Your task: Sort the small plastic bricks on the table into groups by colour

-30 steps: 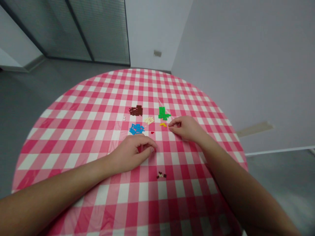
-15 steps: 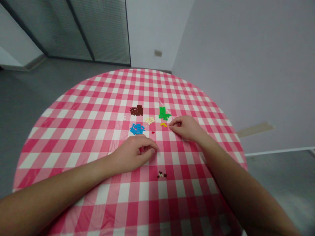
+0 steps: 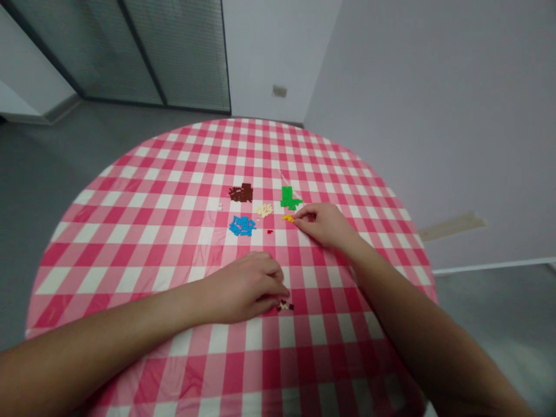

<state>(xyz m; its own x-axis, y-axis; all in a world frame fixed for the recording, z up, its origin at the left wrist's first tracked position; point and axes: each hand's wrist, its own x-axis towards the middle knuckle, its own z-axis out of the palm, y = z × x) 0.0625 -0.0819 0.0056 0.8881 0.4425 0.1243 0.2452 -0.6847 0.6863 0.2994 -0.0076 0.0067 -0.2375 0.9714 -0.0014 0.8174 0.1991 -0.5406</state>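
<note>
My left hand (image 3: 254, 286) reaches over the near middle of the table, with thumb and forefinger slightly apart. Its fingertips are at the left edge of a small cluster of brown and cream pieces (image 3: 285, 306). Farther forward, my right hand (image 3: 324, 225) has its thumb and forefinger brought together at the right end of a few yellow pieces (image 3: 287, 218). Whether a piece is between those fingertips is too small to tell. Just behind the yellow pieces lie green bricks (image 3: 287, 197), some arranged in a block.
Toy-brick piles lie mid-table: dark brown (image 3: 241, 193), blue (image 3: 242, 226) and cream (image 3: 264, 209). One small red piece (image 3: 270, 231) and some white pieces (image 3: 220, 207) lie apart. A checked cloth (image 3: 174, 191) covers the round table; walls stand behind and right.
My left hand has come nearer to me and slightly right, down to the brown and cream cluster. My right hand has shifted slightly left, against the yellow pieces.
</note>
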